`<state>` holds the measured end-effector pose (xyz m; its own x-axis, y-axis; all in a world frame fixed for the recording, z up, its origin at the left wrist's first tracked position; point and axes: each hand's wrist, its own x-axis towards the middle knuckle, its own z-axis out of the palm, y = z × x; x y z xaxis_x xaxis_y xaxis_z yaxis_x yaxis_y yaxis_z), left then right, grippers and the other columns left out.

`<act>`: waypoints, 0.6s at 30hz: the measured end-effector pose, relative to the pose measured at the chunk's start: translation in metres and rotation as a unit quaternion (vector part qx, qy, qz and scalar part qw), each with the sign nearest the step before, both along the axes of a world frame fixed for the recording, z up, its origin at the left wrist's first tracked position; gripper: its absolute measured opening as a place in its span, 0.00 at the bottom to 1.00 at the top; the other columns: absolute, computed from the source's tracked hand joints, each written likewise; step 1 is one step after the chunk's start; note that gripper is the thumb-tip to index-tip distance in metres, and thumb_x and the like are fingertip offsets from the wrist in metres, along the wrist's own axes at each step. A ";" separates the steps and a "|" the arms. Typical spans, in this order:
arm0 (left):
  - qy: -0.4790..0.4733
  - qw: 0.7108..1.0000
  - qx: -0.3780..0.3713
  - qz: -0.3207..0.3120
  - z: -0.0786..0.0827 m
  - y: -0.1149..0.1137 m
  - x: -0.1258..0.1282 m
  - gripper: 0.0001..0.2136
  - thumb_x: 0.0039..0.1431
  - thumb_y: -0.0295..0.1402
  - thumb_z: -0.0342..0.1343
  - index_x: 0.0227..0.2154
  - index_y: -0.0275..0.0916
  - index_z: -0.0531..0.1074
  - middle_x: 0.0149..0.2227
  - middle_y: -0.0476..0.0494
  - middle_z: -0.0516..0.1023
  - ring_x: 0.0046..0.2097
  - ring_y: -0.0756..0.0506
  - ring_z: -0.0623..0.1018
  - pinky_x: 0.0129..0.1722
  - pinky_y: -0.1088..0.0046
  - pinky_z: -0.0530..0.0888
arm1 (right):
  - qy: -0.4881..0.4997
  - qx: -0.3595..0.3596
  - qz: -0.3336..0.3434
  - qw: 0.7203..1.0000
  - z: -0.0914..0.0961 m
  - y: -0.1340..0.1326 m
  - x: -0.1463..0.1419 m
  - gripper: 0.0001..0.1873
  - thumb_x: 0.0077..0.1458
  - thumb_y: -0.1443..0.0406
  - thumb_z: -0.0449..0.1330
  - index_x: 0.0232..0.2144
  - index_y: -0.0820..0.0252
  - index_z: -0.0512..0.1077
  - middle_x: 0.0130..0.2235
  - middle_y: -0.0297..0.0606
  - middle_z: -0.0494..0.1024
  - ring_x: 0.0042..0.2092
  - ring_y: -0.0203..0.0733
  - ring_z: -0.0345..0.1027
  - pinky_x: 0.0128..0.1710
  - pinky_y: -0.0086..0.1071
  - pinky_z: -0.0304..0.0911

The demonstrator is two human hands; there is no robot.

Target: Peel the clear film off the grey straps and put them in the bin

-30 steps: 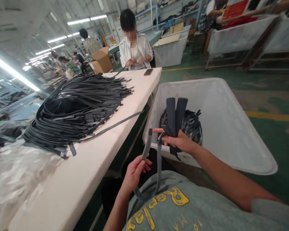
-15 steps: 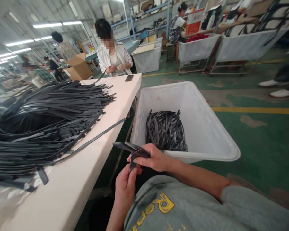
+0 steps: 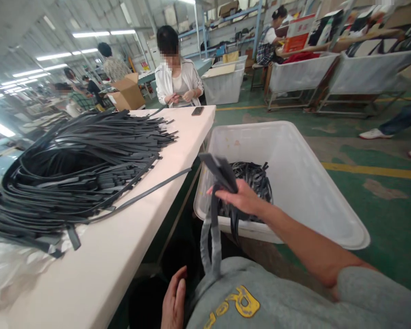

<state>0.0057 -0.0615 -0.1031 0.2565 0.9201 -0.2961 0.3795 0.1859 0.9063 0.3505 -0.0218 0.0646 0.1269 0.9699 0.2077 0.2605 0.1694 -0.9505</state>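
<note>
My right hand grips a small bundle of dark grey straps above the near left rim of a white plastic bin. Their front ends stick up, blurred by motion, while lighter loops dangle below toward my lap. Inside the bin lies a tangled heap of similar straps, partly covered by my hand and the bundle. Low beside my shirt is my left hand, fingers stretched out and nothing visible in it. To the left, a large pile of dark straps spreads over a white table.
One loose strap reaches the table's right edge. A phone lies at the far corner, where a co-worker sits with both hands together. More bins stand behind. Someone's shoe shows on the floor at right.
My hands have separated. The right moved up and forward to the bin with the strap bundle; the left let go and dropped back toward my body. The view shifted slightly.
</note>
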 end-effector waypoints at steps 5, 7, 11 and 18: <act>-0.017 0.987 -0.089 0.129 -0.035 -0.016 -0.041 0.33 0.50 0.62 0.54 0.49 0.40 0.73 0.52 0.36 0.77 0.51 0.35 0.78 0.56 0.57 0.72 | -0.129 -0.007 -0.148 0.981 0.026 0.039 0.098 0.18 0.53 0.57 0.64 0.41 0.65 0.80 0.34 0.39 0.80 0.25 0.34 0.68 0.25 0.27 0.66; -0.024 0.983 -0.093 0.155 -0.037 -0.018 -0.048 0.33 0.50 0.62 0.54 0.50 0.41 0.72 0.53 0.38 0.77 0.52 0.36 0.78 0.55 0.58 0.73 | -0.157 -0.047 -0.238 0.957 0.028 0.051 0.126 0.20 0.50 0.59 0.67 0.44 0.66 0.79 0.35 0.39 0.80 0.25 0.35 0.69 0.25 0.28 0.68; -0.023 0.984 -0.097 0.144 -0.032 -0.013 -0.052 0.32 0.49 0.61 0.56 0.50 0.44 0.72 0.52 0.39 0.77 0.50 0.36 0.79 0.51 0.59 0.75 | -0.117 -0.093 -0.308 0.939 0.021 0.052 0.138 0.23 0.53 0.59 0.66 0.46 0.72 0.76 0.40 0.45 0.80 0.24 0.29 0.66 0.25 0.25 0.68; -0.072 0.993 -0.026 0.092 -0.001 0.003 -0.016 0.24 0.54 0.52 0.59 0.47 0.39 0.75 0.47 0.36 0.80 0.45 0.39 0.81 0.47 0.60 0.76 | 0.242 -0.226 -0.031 0.943 -0.021 0.015 0.057 0.30 0.68 0.49 0.42 0.44 0.69 0.71 0.27 0.39 0.77 0.14 0.18 0.43 0.18 0.24 0.46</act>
